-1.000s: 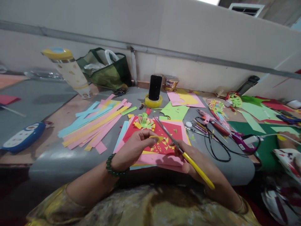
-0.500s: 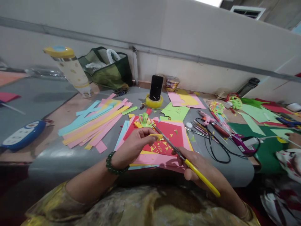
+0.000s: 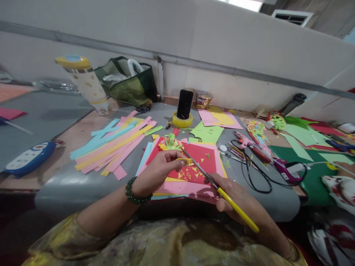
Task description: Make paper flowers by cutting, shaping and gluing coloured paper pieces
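Forearms angle inward from both sides, and here the left hand [image 3: 159,169] reaches up over the work, thumb and forefinger pinched together on a small yellow paper piece [image 3: 185,161], green bead bracelet [image 3: 131,193] at the wrist! Across from it, the right hand [image 3: 233,190] is wrapped around the scissors [image 3: 224,193], yellow handle slanting back toward the body, blades pointing up and away to the left.

And where's that yellow piece? Right at the fingertips of the left grip, just beside the blades, over the red sheet [image 3: 208,155] with its scatter of yellow snippets. Whether metal touches paper, or how far the blades stand apart, cannot be told from here.

Now the edges: the paper stack under the red sheet runs to the front edge of the grey-covered tabletop [image 3: 91,195]. Grey surface separates the stack from the colored strips [image 3: 113,144] on the left; on the right, pens and a looping black cable [image 3: 257,190] sit near the right hand. Straight ahead, a fringed paper flower [image 3: 170,143] marks the far side, the phone [image 3: 185,104] propped beyond it!
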Demonstrator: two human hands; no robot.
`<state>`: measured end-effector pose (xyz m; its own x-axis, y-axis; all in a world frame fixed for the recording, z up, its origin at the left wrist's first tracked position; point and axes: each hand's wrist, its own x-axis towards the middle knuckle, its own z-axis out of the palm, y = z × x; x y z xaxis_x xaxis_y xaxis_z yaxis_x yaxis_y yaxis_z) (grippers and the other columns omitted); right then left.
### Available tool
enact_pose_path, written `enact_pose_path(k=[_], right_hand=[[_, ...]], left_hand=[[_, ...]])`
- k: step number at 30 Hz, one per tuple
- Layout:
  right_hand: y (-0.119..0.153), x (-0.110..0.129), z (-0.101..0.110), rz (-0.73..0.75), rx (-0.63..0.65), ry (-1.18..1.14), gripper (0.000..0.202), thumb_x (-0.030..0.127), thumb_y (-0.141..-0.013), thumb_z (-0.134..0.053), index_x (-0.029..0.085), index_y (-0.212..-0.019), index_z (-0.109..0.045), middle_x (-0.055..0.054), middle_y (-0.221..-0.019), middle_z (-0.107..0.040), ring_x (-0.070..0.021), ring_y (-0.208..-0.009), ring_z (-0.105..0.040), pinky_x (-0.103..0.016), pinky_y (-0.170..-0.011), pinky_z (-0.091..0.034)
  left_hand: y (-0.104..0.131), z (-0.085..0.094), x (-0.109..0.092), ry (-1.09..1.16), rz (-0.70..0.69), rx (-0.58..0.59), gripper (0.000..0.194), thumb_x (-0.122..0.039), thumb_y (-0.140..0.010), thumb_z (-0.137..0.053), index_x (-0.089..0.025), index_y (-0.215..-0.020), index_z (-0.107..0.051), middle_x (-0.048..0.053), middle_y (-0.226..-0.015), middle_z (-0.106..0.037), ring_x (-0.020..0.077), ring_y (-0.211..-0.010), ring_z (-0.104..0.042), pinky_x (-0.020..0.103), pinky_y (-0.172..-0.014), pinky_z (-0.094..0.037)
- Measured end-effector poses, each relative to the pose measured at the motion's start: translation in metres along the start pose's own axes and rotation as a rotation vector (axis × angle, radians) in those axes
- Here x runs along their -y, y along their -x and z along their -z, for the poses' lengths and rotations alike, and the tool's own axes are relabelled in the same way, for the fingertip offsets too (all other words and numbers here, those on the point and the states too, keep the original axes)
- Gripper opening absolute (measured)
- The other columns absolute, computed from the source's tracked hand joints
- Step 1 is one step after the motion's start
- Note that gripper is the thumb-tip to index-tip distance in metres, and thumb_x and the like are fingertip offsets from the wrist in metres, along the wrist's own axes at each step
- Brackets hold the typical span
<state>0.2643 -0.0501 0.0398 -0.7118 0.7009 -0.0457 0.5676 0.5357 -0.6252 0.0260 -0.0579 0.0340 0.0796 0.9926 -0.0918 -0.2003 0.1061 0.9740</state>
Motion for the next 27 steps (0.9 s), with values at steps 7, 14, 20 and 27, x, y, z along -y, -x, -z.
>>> enact_pose_path(k=[7, 14, 20, 27], right_hand=[[0.011, -0.01, 0.007, -0.031, -0.235, -0.26, 0.087, 0.098, -0.073, -0.022, 0.021, -0.092, -0.057, 0.004, -0.057, -0.046, -0.013, -0.045, -0.037, -0.028, -0.043, -0.032], [0.003, -0.033, 0.069, -0.395, -0.453, 0.342, 0.041, 0.057, -0.093, -0.048, 0.02, -0.098, -0.064, -0.011, -0.083, -0.071, -0.0268, -0.075, -0.066, -0.033, -0.063, -0.047], [-0.044, -0.054, 0.078, -0.636, -0.179, 0.527, 0.023, 0.029, -0.097, -0.055, 0.014, -0.108, -0.07, -0.017, -0.113, -0.074, -0.03, -0.106, -0.07, -0.03, -0.077, -0.049], [-0.089, -0.081, 0.067, -0.703, -0.16, 0.538, 0.033, 0.035, -0.098, -0.063, 0.018, -0.126, -0.062, -0.01, -0.127, -0.064, -0.0233, -0.106, -0.066, -0.045, -0.089, -0.057]], left_hand=[[-0.001, 0.002, 0.001, 0.017, 0.012, -0.027, 0.02, -0.034, -0.06, -0.078, -0.018, -0.063, -0.067, -0.003, -0.059, -0.053, 0.011, -0.058, -0.04, 0.026, -0.06, -0.035], [-0.003, 0.016, -0.024, -0.071, 0.003, -0.053, 0.029, -0.04, -0.058, -0.086, -0.018, -0.065, -0.068, -0.001, -0.062, -0.06, 0.0125, -0.062, -0.049, 0.026, -0.062, -0.04], [-0.025, 0.014, -0.044, -0.098, -0.041, 0.016, 0.036, -0.045, -0.054, -0.09, -0.019, -0.061, -0.066, 0.0, -0.058, -0.063, 0.0149, -0.06, -0.055, 0.029, -0.063, -0.045], [-0.066, 0.011, -0.021, -0.013, 0.095, 0.014, 0.041, -0.041, -0.048, -0.093, -0.017, -0.065, -0.065, 0.004, -0.069, -0.071, 0.0153, -0.067, -0.063, 0.027, -0.068, -0.047]])
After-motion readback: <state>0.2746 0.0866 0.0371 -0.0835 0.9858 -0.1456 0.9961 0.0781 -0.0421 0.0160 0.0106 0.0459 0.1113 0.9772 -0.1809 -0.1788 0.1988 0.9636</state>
